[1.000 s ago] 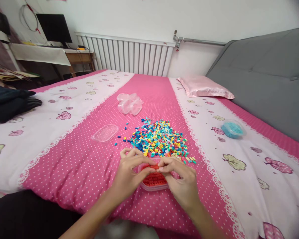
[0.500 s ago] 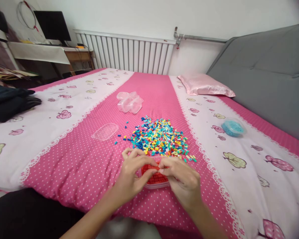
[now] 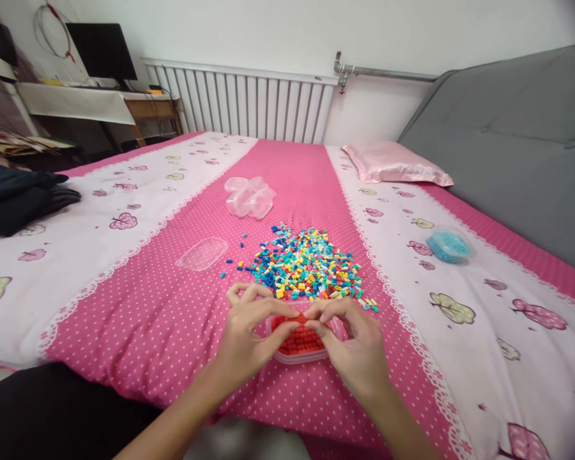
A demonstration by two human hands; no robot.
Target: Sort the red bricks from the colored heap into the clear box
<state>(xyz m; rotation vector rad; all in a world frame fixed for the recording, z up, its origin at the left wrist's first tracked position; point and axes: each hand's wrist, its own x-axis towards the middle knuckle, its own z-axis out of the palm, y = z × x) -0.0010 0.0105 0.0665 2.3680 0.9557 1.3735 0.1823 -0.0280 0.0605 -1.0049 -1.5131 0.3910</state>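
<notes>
A clear plastic container (image 3: 301,359) stands on the bed close to me, with red building bricks (image 3: 299,345) packed in it. Over its far part, my left hand (image 3: 252,326) pinches red bricks between thumb and index finger. My right hand (image 3: 352,342) meets it from the other side, its thumb and index finger closed on the same small red row. The fingertips hide most of what they grip. Just beyond the container spreads a loose pile of multicoloured building bricks (image 3: 311,262).
A clear lid (image 3: 204,254) lies left of the pile, and several clear containers (image 3: 250,197) are grouped farther back. On the right are a container of blue bricks (image 3: 449,246) and a pink pillow (image 3: 395,163). Dark clothing (image 3: 23,199) lies at the left.
Both hands have shifted slightly; my right hand has turned, opening a little more view of the red bricks. The container, pile and lid have stayed in place.
</notes>
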